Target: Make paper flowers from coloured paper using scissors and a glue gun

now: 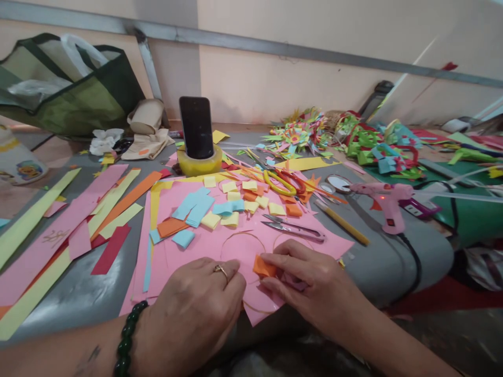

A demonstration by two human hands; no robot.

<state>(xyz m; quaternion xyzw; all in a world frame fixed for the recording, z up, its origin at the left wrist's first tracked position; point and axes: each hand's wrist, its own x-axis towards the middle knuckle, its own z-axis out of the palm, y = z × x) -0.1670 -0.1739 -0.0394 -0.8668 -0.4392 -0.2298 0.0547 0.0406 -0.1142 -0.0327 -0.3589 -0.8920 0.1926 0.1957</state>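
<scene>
Between the thumb and fingers of my right hand point(310, 272) is a small folded piece of orange paper point(264, 267). My left hand point(200, 298) lies just left of it, its fingers curled closed; whatever they may hold is hidden. Beneath both hands spreads pink paper point(204, 251) with drawn circle outlines. Thread snips point(293, 229) rest on it above my right hand. Several small folded papers lie beyond my hands, among them a yellow piece point(210, 220), a blue piece point(183, 239) and an orange piece point(172, 227).
A pink glue gun point(387, 201) with a cord stands at the right, near a yellow cutter-like tool point(346, 225). Yellow-handled scissors point(279, 183) lie farther back. A phone point(196, 128) stands in a tape roll point(199, 162). Paper strips point(58, 230) cover the left side.
</scene>
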